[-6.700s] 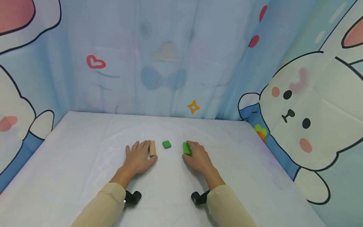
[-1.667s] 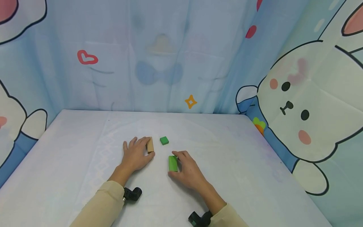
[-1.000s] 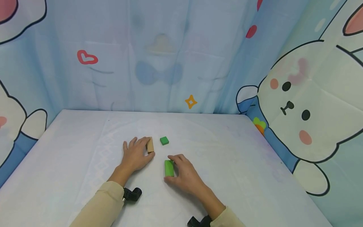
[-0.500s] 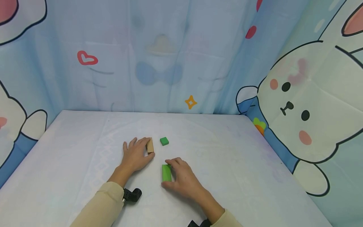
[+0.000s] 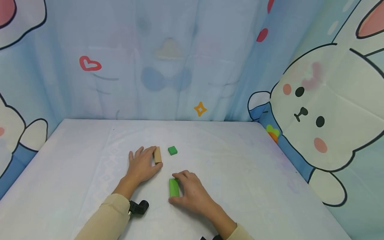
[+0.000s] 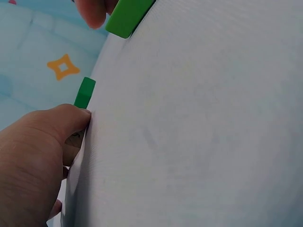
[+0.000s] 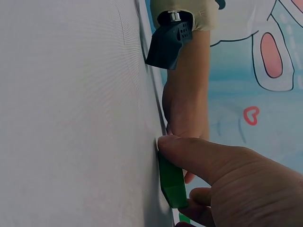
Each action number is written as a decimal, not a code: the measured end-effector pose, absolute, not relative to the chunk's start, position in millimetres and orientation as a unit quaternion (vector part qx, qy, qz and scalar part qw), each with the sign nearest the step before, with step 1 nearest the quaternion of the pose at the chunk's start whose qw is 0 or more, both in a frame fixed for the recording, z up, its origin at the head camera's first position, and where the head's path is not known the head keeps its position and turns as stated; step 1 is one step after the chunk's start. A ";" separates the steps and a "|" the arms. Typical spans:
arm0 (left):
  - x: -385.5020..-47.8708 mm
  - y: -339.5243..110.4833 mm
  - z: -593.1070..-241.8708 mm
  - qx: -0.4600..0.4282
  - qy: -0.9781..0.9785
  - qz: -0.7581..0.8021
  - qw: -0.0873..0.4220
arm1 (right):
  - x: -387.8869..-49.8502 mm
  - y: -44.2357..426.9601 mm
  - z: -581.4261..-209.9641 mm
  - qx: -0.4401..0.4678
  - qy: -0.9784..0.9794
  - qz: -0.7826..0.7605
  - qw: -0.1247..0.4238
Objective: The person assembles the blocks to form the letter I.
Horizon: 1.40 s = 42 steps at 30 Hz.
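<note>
My left hand [image 5: 141, 169] pinches a plain wooden block [image 5: 157, 155] between thumb and fingertips, left of the table's middle. In the left wrist view the thumb hides much of that wooden block [image 6: 71, 152]. Nearer to me, my right hand [image 5: 193, 192] holds a bright green oblong block [image 5: 173, 188], thumb at its near end and fingers at its far end. The right wrist view shows this green block [image 7: 172, 184] low against the cloth. A small darker green block [image 5: 172, 150] lies by itself just right of the wooden one, touched by neither hand.
A white cloth covers the table [image 5: 240, 166]. Behind it hangs a blue curtain [image 5: 126, 33] printed with cartoon rabbits. Each wrist wears a black camera; the left wrist's camera [image 5: 139, 207] shows fully, and the right one is cut off by the lower frame edge.
The right hand has carried the bright green block leftward and toward me from the right of the small green block. The left hand keeps its grip on the wooden block in place.
</note>
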<state>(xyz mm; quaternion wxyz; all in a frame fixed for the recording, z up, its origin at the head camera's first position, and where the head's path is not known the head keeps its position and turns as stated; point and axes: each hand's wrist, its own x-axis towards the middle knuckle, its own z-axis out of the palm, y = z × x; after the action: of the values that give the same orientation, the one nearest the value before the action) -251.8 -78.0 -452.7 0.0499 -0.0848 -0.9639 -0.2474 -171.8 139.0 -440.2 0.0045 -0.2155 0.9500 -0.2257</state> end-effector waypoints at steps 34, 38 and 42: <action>-257.4 -86.8 -451.2 -0.094 -0.964 -0.246 0.036 | -162.9 136.2 -439.7 -0.248 0.948 -0.199 -0.011; -258.0 -86.9 -451.2 -0.090 -0.965 -0.245 0.033 | -162.7 136.6 -440.1 -0.253 0.946 -0.203 -0.006; -257.5 -86.9 -452.0 -0.087 -0.962 -0.255 0.029 | -163.4 138.8 -441.3 -0.254 0.945 -0.207 -0.001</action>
<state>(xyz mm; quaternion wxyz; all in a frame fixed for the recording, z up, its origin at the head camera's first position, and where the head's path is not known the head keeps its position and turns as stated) -257.5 -86.9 -452.0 0.0291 -0.0868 -0.9625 -0.2555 -163.4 138.8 -441.3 -0.0006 -0.2543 0.9447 -0.2072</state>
